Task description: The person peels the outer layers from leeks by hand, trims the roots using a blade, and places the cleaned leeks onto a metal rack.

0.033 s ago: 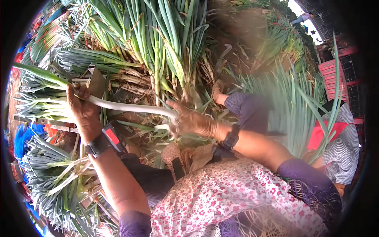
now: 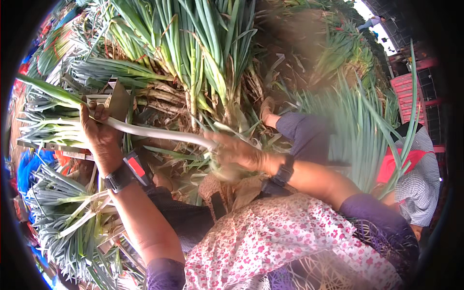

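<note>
A long green onion (image 2: 159,133) lies slantwise between my hands, its white shank bare and its green leaves running out past my left hand. My left hand (image 2: 100,133) is closed around it where the green meets the white. My right hand (image 2: 237,152), smeared by motion, is closed at the root end. Below its fingers hangs a blurred pale piece (image 2: 224,171), whose kind I cannot make out. Beside my left hand, trimmed green onions (image 2: 58,130) lie in a metal rack (image 2: 118,99).
A large heap of unpeeled green onions (image 2: 193,53) with dirty roots stands ahead. Another pile (image 2: 67,212) lies at lower left. To the right are blurred onion leaves (image 2: 353,125), a person in a checked sleeve (image 2: 418,179) and a red slatted crate (image 2: 407,96). Peel scraps litter the ground.
My right hand has shifted slightly and is more blurred, with the pale piece below it now lower and smeared. My left hand and the onion stay nearly still.
</note>
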